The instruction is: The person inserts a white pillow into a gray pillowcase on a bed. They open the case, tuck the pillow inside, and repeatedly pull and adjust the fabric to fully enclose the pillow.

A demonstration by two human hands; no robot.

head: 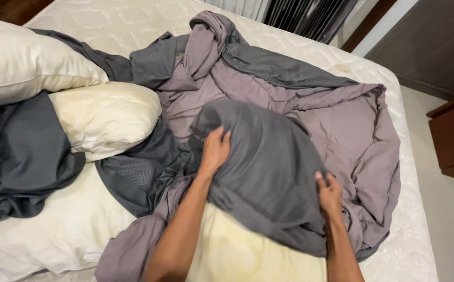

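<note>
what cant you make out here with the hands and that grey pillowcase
- Head view: left hand fingertips dig into the grey pillowcase folds, so its grip is hidden.
- The yellowish pillow is cut off by the bottom edge.
- Right hand is motion-blurred; finger positions unclear.

Bed [133, 21]: I recorded a white quilted mattress, bare at its far edge. On it lay a rumpled mauve-grey duvet [342, 125], dark grey sheets [18, 156], two cream pillows [101, 117] at left, and a half-cased pillow [258, 156] nearest me.
</note>
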